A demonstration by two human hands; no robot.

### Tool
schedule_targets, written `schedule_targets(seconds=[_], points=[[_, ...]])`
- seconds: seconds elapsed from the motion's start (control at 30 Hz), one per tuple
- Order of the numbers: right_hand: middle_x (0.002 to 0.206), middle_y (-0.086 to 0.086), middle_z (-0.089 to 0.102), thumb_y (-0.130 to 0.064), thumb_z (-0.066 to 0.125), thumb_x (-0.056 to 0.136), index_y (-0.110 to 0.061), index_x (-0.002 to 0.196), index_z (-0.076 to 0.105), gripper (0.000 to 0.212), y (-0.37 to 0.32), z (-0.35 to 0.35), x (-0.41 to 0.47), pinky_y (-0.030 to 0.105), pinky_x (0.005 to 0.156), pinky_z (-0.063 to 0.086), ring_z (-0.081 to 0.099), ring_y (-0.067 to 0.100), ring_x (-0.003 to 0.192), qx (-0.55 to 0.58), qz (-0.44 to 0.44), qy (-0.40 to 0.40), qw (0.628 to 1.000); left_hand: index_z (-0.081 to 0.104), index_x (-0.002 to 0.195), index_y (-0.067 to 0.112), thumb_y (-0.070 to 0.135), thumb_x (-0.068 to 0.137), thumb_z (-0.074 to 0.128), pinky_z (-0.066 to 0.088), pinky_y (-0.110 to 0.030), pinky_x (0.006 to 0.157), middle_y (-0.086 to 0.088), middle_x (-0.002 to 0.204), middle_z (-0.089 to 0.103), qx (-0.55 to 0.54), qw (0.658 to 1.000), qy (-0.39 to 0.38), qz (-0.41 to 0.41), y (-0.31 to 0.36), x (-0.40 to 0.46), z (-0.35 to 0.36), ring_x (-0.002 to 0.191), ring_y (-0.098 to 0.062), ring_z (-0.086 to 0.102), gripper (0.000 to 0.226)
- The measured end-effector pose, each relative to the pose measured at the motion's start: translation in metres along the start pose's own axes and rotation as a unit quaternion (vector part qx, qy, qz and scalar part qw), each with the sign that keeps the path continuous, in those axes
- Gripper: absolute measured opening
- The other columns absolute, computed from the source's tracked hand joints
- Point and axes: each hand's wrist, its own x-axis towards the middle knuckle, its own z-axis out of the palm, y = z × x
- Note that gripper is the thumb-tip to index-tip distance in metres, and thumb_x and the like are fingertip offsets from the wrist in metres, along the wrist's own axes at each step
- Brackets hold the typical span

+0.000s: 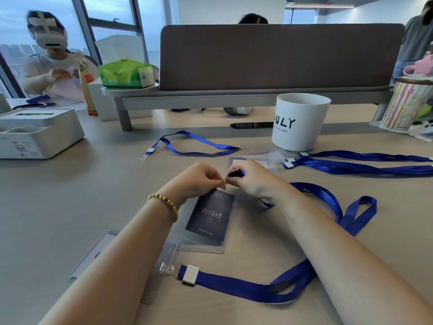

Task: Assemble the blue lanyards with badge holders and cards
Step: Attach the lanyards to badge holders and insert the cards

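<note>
A clear badge holder (201, 240) with a dark blue card (209, 214) inside lies on the table below my hands. My left hand (201, 178) pinches the top edge of that holder. My right hand (251, 178) grips the clip end (235, 172) of a blue lanyard (332, 202), which loops off to the right. Another blue lanyard (246, 287) with a white clasp and clear clip lies near me, joined to a holder under my left forearm. A loose lanyard (194, 144) lies farther off, with more lanyards (365, 161) at the right.
A white cup (298, 127) stands behind my hands, with clear holders (271, 158) beside it. A white box (37, 134) sits at the left, a striped cup (403, 109) at the right. A grey divider (276, 57) crosses the table; a person works at far left.
</note>
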Motion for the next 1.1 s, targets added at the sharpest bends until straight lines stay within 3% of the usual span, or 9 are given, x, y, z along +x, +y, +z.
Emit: schedule_targets(seconds=[0.13, 0.33, 0.43, 0.53, 0.6, 0.77, 0.83, 0.97, 1.1], points=[[0.074, -0.004, 0.057, -0.017, 0.062, 0.088, -0.018, 0.078, 0.061, 0.011, 0.004, -0.001, 0.001, 0.026, 0.070, 0.038, 0.051, 0.015, 0.079, 0.066, 0.027, 0.023, 0.997, 0.062, 0.104, 0.013, 0.033, 0.086, 0.060, 0.041, -0.024, 0.078, -0.001, 0.092, 0.059, -0.039, 0.998, -0.003, -0.047, -0.006, 0.004, -0.006, 0.087, -0.014, 0.053, 0.027], [0.074, 0.001, 0.059, -0.018, 0.065, 0.087, -0.014, 0.087, 0.064, 0.004, 0.008, -0.009, 0.003, 0.028, 0.072, 0.043, 0.051, 0.014, 0.070, 0.153, 0.069, 0.064, 0.984, 0.056, 0.096, 0.018, 0.033, 0.087, 0.059, 0.042, -0.023, 0.065, -0.007, 0.097, 0.060, -0.099, 0.988, -0.047, -0.112, -0.014, 0.002, -0.017, 0.078, -0.014, 0.051, 0.017], [0.068, 0.001, 0.055, -0.018, 0.061, 0.090, -0.012, 0.087, 0.063, 0.006, 0.008, -0.009, 0.003, 0.021, 0.055, 0.045, 0.049, 0.012, 0.055, 0.163, 0.082, 0.045, 0.982, 0.058, 0.104, 0.020, 0.030, 0.089, 0.057, 0.046, -0.028, 0.073, -0.007, 0.098, 0.062, -0.101, 0.990, -0.004, -0.095, -0.013, 0.004, -0.013, 0.082, -0.018, 0.055, 0.018], [0.064, 0.001, 0.054, -0.022, 0.060, 0.090, -0.014, 0.090, 0.061, 0.009, 0.010, -0.017, 0.001, 0.018, 0.044, 0.040, 0.045, 0.012, 0.046, 0.083, 0.088, 0.000, 0.993, 0.062, 0.106, 0.020, 0.030, 0.094, 0.047, 0.042, -0.027, 0.078, -0.004, 0.099, 0.061, -0.003, 0.997, 0.065, -0.050, -0.016, 0.006, -0.012, 0.087, -0.019, 0.054, 0.021], [0.063, 0.001, 0.053, -0.021, 0.059, 0.089, -0.014, 0.095, 0.060, 0.009, 0.015, -0.025, 0.001, 0.020, 0.048, 0.041, 0.044, 0.014, 0.047, 0.041, 0.100, -0.010, 0.994, 0.062, 0.092, 0.021, 0.033, 0.097, 0.039, 0.040, -0.028, 0.073, -0.002, 0.090, 0.062, 0.061, 0.990, 0.125, -0.037, -0.017, 0.005, -0.012, 0.084, -0.020, 0.055, 0.026], [0.077, -0.001, 0.057, -0.022, 0.054, 0.088, -0.025, 0.078, 0.054, 0.011, 0.038, -0.051, 0.001, 0.028, 0.063, 0.040, 0.055, 0.020, 0.075, -0.136, 0.097, 0.048, 0.985, 0.059, 0.082, 0.013, 0.035, 0.098, 0.033, 0.035, -0.025, 0.052, -0.002, 0.071, 0.056, 0.080, 0.975, 0.204, -0.024, -0.007, 0.015, -0.015, 0.070, -0.021, 0.053, 0.038], [0.081, 0.000, 0.058, -0.021, 0.049, 0.091, -0.026, 0.075, 0.052, 0.017, 0.051, -0.063, -0.005, 0.029, 0.062, 0.038, 0.054, 0.021, 0.077, -0.171, 0.108, 0.096, 0.975, 0.054, 0.076, 0.015, 0.038, 0.098, 0.029, 0.038, -0.028, 0.057, -0.004, 0.076, 0.055, 0.082, 0.978, 0.189, -0.019, 0.006, 0.022, -0.015, 0.075, -0.024, 0.054, 0.040], [0.088, 0.008, 0.063, -0.016, 0.044, 0.094, -0.018, 0.092, 0.053, 0.010, 0.083, -0.092, -0.021, 0.033, 0.059, 0.040, 0.056, 0.028, 0.078, -0.230, 0.129, 0.193, 0.945, 0.052, 0.081, 0.021, 0.057, 0.093, 0.022, 0.045, -0.040, 0.088, -0.004, 0.085, 0.058, 0.098, 0.985, 0.144, -0.012, 0.029, 0.040, -0.017, 0.088, -0.026, 0.057, 0.048], [0.082, 0.007, 0.059, -0.020, 0.039, 0.098, -0.012, 0.100, 0.054, 0.017, 0.115, -0.123, -0.043, 0.034, 0.058, 0.041, 0.055, 0.028, 0.073, -0.241, 0.152, 0.260, 0.923, 0.055, 0.088, 0.026, 0.060, 0.091, 0.025, 0.043, -0.049, 0.095, 0.001, 0.081, 0.059, 0.113, 0.978, 0.175, -0.012, 0.035, 0.057, -0.014, 0.088, -0.027, 0.058, 0.045]])
